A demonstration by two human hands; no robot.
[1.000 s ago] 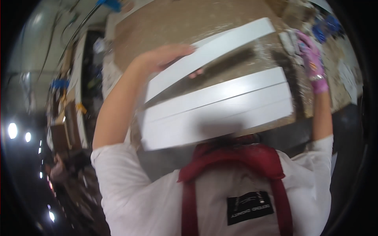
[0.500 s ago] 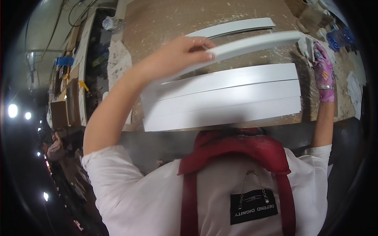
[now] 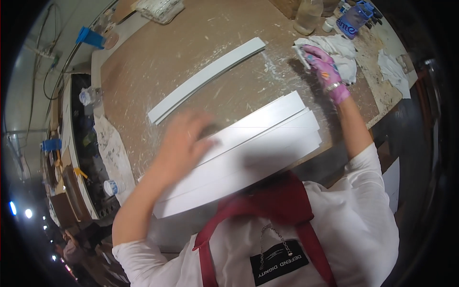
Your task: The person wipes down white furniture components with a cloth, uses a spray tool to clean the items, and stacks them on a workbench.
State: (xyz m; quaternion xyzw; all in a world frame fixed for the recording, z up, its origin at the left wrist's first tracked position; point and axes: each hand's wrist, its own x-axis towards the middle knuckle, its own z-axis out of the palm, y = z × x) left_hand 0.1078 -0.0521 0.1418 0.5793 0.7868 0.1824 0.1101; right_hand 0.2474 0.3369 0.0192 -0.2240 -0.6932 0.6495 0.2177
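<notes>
Brown surface [image 3: 234, 95]: it is filling the middle of the view, and white specks are showing on it.
Dim room: bright lights [image 3: 28, 213] are shining at the lower left, and a brown box [image 3: 67, 205] is standing left of the surface.
Far side: a blue bottle [image 3: 354, 21] and a clear bottle [image 3: 308, 19] are standing near each other, and a white bundle [image 3: 160, 9] is lying by the top edge.
White strips [image 3: 224, 174]: they are lying close together on the surface, near the person's chest.
Lone white strip [image 3: 208, 74]: it is lying farther away, apart from the others.
Left hand [image 3: 184, 143]: it is bare, and its thumb and fingers are staying apart; it is blurring, so I cannot tell if it is touching the strips.
Right hand [image 3: 326, 71]: it is wearing a pink glove, and its fingers are pinching a pale thing [image 3: 301, 55] beside a white cloth [image 3: 346, 52]; I cannot tell what the pale thing is.
Hidden bits: the left hand is covering part of the strips, a red collar [image 3: 272, 201] is hiding some of their near edge, and darkness is swallowing the room's corners.
</notes>
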